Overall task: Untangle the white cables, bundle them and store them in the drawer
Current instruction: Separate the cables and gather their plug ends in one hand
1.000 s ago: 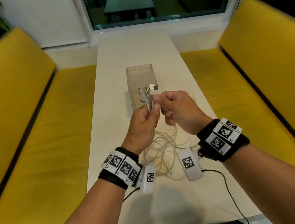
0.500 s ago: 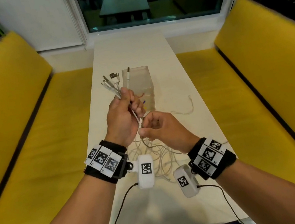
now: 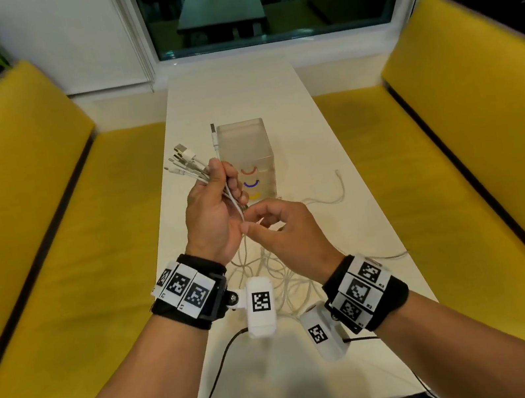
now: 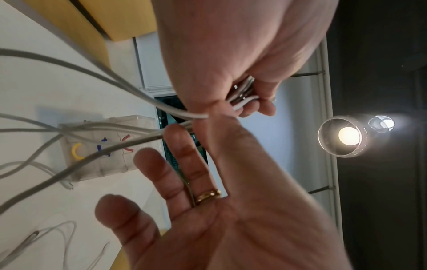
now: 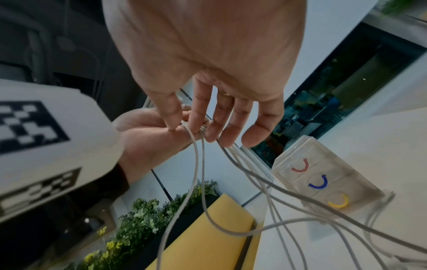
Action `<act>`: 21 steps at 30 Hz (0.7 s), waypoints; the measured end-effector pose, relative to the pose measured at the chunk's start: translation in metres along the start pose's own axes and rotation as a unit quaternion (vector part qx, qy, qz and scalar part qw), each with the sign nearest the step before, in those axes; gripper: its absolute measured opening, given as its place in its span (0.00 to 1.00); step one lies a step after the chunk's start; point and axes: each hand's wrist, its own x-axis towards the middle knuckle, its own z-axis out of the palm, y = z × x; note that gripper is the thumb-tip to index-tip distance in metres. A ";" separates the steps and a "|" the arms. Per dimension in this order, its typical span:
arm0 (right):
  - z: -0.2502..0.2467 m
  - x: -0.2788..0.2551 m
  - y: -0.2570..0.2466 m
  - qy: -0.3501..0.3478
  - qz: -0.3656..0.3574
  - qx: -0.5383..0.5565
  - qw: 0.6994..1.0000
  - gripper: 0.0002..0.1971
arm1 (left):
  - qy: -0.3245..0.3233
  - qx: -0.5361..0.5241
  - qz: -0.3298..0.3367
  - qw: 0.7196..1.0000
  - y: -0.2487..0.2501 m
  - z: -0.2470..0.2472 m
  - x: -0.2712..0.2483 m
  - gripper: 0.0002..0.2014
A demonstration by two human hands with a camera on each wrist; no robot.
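Above the table, before the drawer box, the left hand clasps the white cables; the right hand pinches them.

On table: drawer unit behind L hand & R hand, cables btwn wrists; benches either side.

White table — clear drawer box and loose cables on it.
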 end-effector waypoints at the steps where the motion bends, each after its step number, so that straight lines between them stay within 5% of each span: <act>1: 0.001 0.001 0.001 -0.007 0.003 -0.005 1.000 0.04 | 0.003 0.009 -0.001 1.000 0.000 -0.001 0.000 0.19; 7: 0.007 0.005 0.007 -0.052 0.016 0.023 0.998 0.07 | 0.000 0.061 -0.018 0.998 -0.003 0.006 -0.001 0.21; 12: -0.003 0.005 0.015 -0.122 0.112 0.211 0.963 0.09 | -0.020 0.089 -0.033 0.995 0.004 0.008 0.000 0.20; 16: -0.028 0.011 0.048 -0.132 0.149 0.116 0.973 0.15 | -0.029 0.100 -0.030 0.994 0.014 0.004 0.001 0.20; 21: -0.052 0.011 0.083 -0.054 0.164 -0.027 0.985 0.25 | -0.032 0.103 -0.028 0.994 0.031 0.005 0.001 0.20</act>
